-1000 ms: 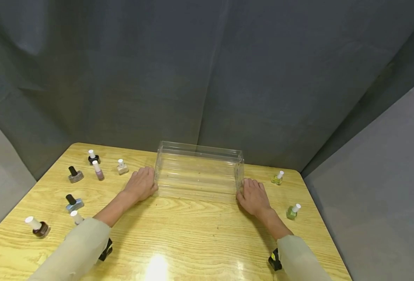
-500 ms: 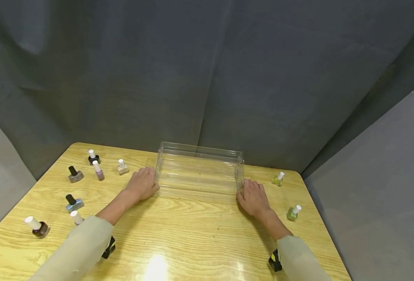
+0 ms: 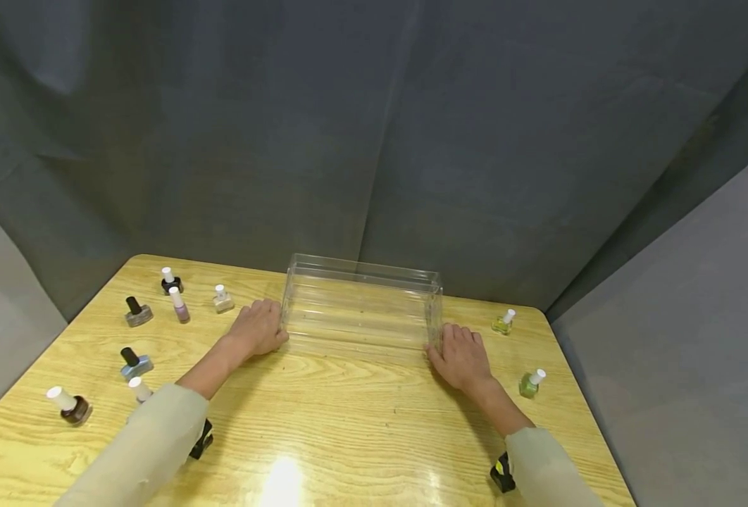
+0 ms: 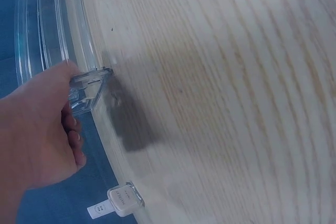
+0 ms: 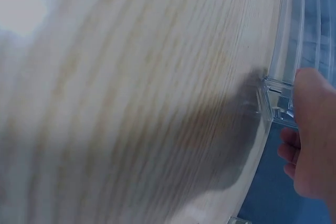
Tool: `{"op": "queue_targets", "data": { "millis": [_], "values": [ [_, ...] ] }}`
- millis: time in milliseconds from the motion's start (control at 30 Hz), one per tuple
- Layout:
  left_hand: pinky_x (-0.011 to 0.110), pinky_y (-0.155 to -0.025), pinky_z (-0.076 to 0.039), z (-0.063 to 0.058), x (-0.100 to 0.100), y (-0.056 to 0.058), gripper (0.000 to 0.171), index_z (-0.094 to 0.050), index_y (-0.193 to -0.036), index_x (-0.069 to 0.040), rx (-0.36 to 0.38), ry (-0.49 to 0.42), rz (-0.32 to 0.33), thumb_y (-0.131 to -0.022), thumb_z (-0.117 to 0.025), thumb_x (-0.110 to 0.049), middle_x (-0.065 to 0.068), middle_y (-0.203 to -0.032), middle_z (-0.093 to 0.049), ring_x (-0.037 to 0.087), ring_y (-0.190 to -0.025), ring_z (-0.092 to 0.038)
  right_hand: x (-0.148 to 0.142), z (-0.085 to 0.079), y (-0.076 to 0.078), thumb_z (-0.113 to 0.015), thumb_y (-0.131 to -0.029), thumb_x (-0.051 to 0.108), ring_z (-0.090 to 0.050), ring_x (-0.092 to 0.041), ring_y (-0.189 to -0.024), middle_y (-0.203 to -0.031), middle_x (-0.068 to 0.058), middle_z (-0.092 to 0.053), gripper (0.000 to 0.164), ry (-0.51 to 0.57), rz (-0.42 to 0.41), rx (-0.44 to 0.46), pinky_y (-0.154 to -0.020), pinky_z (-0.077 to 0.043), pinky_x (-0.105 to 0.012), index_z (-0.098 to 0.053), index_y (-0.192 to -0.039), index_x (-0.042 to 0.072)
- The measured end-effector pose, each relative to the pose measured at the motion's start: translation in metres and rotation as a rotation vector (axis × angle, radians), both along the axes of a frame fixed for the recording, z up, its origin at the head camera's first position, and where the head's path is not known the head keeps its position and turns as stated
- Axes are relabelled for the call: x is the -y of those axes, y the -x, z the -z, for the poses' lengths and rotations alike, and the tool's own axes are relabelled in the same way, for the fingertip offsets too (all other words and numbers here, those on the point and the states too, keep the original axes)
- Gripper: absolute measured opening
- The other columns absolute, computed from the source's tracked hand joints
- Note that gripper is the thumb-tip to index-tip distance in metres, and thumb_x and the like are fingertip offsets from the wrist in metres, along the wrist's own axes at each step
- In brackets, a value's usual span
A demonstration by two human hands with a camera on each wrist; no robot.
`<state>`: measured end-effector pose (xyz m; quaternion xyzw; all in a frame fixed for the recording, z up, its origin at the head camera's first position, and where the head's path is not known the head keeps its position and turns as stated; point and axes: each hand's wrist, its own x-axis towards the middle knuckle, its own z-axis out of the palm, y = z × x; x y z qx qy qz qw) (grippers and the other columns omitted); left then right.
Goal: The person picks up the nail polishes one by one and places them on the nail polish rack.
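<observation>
One clear plastic tray (image 3: 356,313) sits at the far edge of a wood-grain table (image 3: 348,422), its two ends pinched between thumb and curled fingers by the left hand (image 3: 256,327) and right hand (image 3: 459,355). Seven nail polish bottles (image 3: 181,312) are to the left, two greenish bottles (image 3: 528,386) to the right; a dark gray curtain (image 3: 272,141) hangs behind.

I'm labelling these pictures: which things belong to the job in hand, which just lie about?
In hand: clear tray, left hand, right hand (each gripping one end).

Apparently lying about (no hand on them): brown bottle, blue bottle, green bottle, other small bottles.
</observation>
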<state>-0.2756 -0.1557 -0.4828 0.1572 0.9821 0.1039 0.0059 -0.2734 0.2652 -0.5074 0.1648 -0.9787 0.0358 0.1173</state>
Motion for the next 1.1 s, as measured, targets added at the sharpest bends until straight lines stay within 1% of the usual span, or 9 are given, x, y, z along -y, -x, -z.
{"op": "queue_targets", "data": {
  "millis": [133,300,400,500,700,800,900,1033,1100],
  "values": [
    [0.037,-0.066,-0.032,0.000,-0.001,0.001,0.023,-0.044,-0.088,-0.008,0.002,0.006,-0.001,-0.085,-0.056,-0.027,0.005,-0.083,-0.042,0.025,-0.079,-0.037,-0.005,-0.007,-0.012,-0.047,-0.092,0.046,-0.037,-0.024,-0.069,-0.076,-0.003,-0.040,0.037,0.086,0.016,0.003,-0.064,-0.026,-0.037,-0.042,-0.089,0.009],
    [0.039,-0.068,-0.033,0.001,-0.001,0.002,0.024,-0.045,-0.091,-0.007,-0.004,0.017,0.002,-0.085,-0.056,-0.028,0.006,-0.086,-0.043,0.026,-0.081,-0.038,-0.019,-0.021,-0.028,-0.048,-0.093,0.043,-0.037,-0.025,-0.073,-0.080,-0.004,-0.041,0.036,0.170,0.049,-0.030,-0.065,-0.027,-0.039,-0.044,-0.092,0.008],
    [0.038,-0.067,-0.034,0.001,0.000,0.002,0.023,-0.045,-0.089,-0.007,-0.012,0.024,0.005,-0.085,-0.056,-0.027,0.006,-0.084,-0.042,0.026,-0.079,-0.038,-0.027,-0.032,-0.037,-0.054,-0.092,0.036,-0.038,-0.026,-0.074,-0.081,-0.006,-0.044,0.030,0.218,0.069,-0.061,-0.065,-0.028,-0.040,-0.046,-0.092,0.007],
    [0.038,-0.066,-0.033,0.001,0.000,0.001,0.023,-0.044,-0.087,-0.008,-0.017,0.030,0.004,-0.085,-0.056,-0.027,0.006,-0.082,-0.042,0.025,-0.078,-0.038,-0.036,-0.043,-0.046,-0.060,-0.089,0.027,-0.040,-0.026,-0.075,-0.085,-0.009,-0.048,0.025,0.282,0.075,-0.080,-0.066,-0.030,-0.040,-0.049,-0.096,0.006],
    [0.038,-0.066,-0.033,0.000,0.000,0.002,0.023,-0.044,-0.088,-0.008,-0.010,0.032,-0.002,-0.085,-0.057,-0.027,0.006,-0.083,-0.042,0.025,-0.078,-0.038,-0.056,-0.061,-0.060,-0.065,-0.085,0.017,-0.045,-0.029,-0.089,-0.098,-0.013,-0.051,0.026,0.403,0.092,-0.117,-0.074,-0.036,-0.044,-0.051,-0.102,0.005],
    [0.038,-0.066,-0.033,-0.002,0.000,0.002,0.023,-0.044,-0.089,-0.008,0.002,0.031,-0.002,-0.085,-0.057,-0.027,0.006,-0.084,-0.042,0.025,-0.079,-0.038,-0.068,-0.064,-0.065,-0.068,-0.082,0.012,-0.045,-0.033,-0.093,-0.100,-0.014,-0.051,0.029,0.435,0.104,-0.159,-0.078,-0.035,-0.047,-0.051,-0.103,0.001],
    [0.038,-0.067,-0.032,-0.003,-0.001,0.001,0.024,-0.045,-0.091,-0.007,0.016,0.027,-0.002,-0.085,-0.056,-0.027,0.006,-0.086,-0.043,0.025,-0.080,-0.038,-0.080,-0.063,-0.071,-0.069,-0.080,0.008,-0.043,-0.036,-0.093,-0.101,-0.017,-0.049,0.033,0.465,0.140,-0.207,-0.077,-0.033,-0.049,-0.051,-0.105,-0.001],
    [0.038,-0.068,-0.033,-0.002,-0.001,0.001,0.025,-0.046,-0.093,-0.007,0.018,0.027,-0.004,-0.085,-0.056,-0.028,0.006,-0.088,-0.044,0.025,-0.081,-0.038,-0.097,-0.058,-0.076,-0.071,-0.077,0.004,-0.041,-0.039,-0.095,-0.103,-0.021,-0.047,0.038,0.534,0.201,-0.265,-0.078,-0.031,-0.050,-0.049,-0.107,-0.004],
    [0.039,-0.068,-0.033,-0.001,-0.001,0.001,0.024,-0.046,-0.092,-0.007,0.016,0.027,-0.004,-0.085,-0.056,-0.027,0.006,-0.088,-0.044,0.026,-0.081,-0.038,-0.105,-0.054,-0.078,-0.072,-0.076,0.002,-0.040,-0.039,-0.097,-0.105,-0.022,-0.046,0.042,0.578,0.222,-0.266,-0.081,-0.030,-0.051,-0.047,-0.109,-0.005]
  ]
}}
